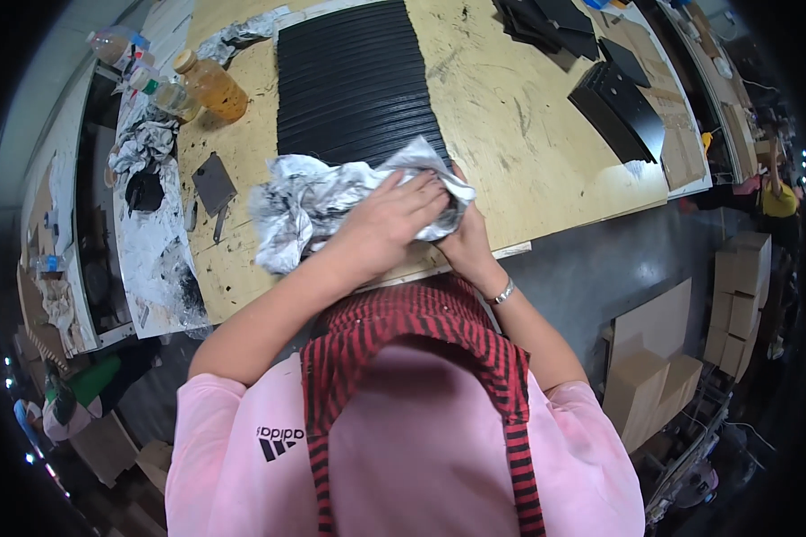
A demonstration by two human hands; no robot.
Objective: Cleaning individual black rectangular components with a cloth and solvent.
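Observation:
A crumpled white cloth (309, 201) with dark smudges lies across the near end of a row of black ridged strips (354, 80). My left hand (394, 215) presses on the cloth, its fingers curled over the bunched fabric. Beside it, my right hand (464, 242) is at the cloth's right end, by the near right corner of the strips. Its fingers are closed and partly covered by the cloth, so what they grip is hidden. The strips lie side by side on a pale, stained wooden tabletop (510, 134).
An amber bottle (215, 89) and clear bottles (166, 97) stand at the far left. A dark flat scraper (214, 186) and crumpled rags (143, 148) lie on the left. Black panels (618, 112) are stacked at the far right. Cardboard boxes (645, 385) stand on the floor at right.

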